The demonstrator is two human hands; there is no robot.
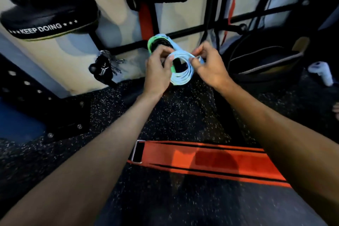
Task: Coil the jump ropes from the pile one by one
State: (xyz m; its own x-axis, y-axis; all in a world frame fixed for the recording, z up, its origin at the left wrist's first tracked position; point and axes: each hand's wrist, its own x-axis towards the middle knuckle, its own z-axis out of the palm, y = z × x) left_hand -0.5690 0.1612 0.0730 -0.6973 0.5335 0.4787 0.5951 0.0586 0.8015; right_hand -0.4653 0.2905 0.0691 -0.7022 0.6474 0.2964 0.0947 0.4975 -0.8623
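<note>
Blue rope [181,76] — one coil, up off the floor — is pinched by left hand [157,71] and right hand [209,68] at opposite rims. One green coil [151,44] sits behind; one orange belt [211,161] lies on the floor.

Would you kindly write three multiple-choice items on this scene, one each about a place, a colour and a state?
1. Where is the orange belt? A on the floor; B hung on a rack; C across a knee.
2. What colour is the coiled rope? A red; B light blue; C yellow.
3. How is the rope held? A by nobody; B by one hand alone; C by both hands.
Key: 1 A, it lies flat there; 2 B, its loops are pale blue; 3 C, left hand and right hand each pinch the coil.
</note>
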